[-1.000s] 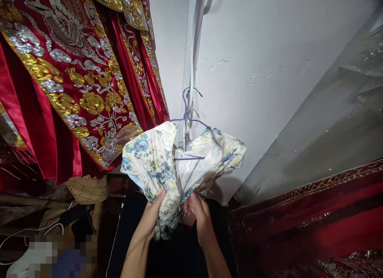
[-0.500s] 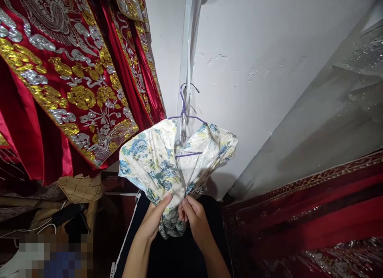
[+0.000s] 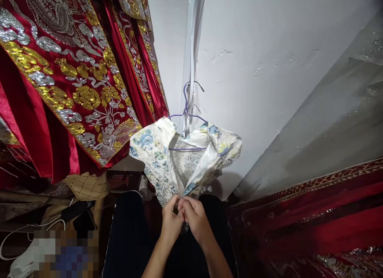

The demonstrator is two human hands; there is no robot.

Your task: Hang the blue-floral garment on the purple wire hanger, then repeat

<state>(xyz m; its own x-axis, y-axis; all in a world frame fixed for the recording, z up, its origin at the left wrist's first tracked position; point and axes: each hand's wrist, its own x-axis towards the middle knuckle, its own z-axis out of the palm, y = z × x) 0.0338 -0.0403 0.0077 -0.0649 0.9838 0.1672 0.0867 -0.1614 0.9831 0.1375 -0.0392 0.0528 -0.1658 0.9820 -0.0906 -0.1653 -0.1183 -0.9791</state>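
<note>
Pinching the front edges of the floral garment (image 3: pixel 154 150) below its purple hanger (image 3: pixel 186 111), left hand (image 3: pixel 171 219) and right hand (image 3: pixel 195 218) meet, fingers curled.

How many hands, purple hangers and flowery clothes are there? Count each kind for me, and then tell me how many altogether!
Hands: 2 (left hand and right hand)
Hangers: 1 (purple hanger)
Flowery clothes: 1 (flowery garment)
Total: 4
</note>
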